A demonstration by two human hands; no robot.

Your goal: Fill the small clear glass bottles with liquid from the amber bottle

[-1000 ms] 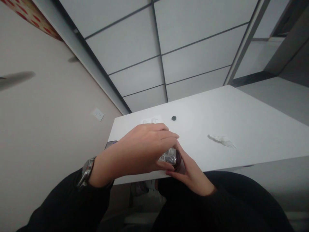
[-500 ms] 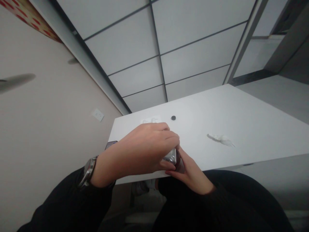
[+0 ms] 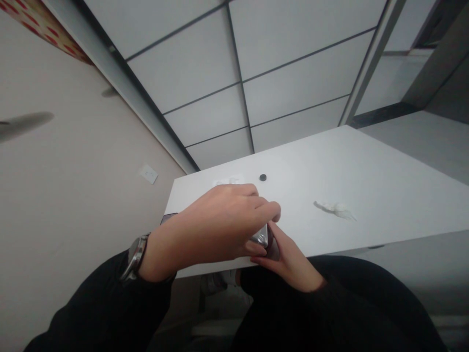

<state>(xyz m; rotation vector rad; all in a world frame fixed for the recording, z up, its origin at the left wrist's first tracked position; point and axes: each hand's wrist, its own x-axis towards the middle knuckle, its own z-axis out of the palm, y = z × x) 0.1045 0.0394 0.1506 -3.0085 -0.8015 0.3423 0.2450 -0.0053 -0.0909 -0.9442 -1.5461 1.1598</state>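
A small, shiny silver object [image 3: 261,237] with a dark reddish side is between my hands at the table's near edge; its kind cannot be made out. My right hand [image 3: 293,261] wraps round its right side, thumb and fingers on either side. From the left, my left hand [image 3: 216,225] arches over the top and covers most of it. The left thumb presses along the near side, while the other fingers are bent over the far side, one sticking out past it. What the left fingertips touch is hidden.
On the white table [image 3: 384,195] lie a small dark round disc [image 3: 263,177], a crumpled white tissue-like piece [image 3: 335,210] and a white item [image 3: 230,181] partly behind my left hand. A dark flat object [image 3: 167,218] shows at the left edge. Beyond are a wall socket [image 3: 149,174] and panelled doors [image 3: 205,98].
A finger of my left hand has shifted right and stretched out past the silver object. My right hand keeps its hold.
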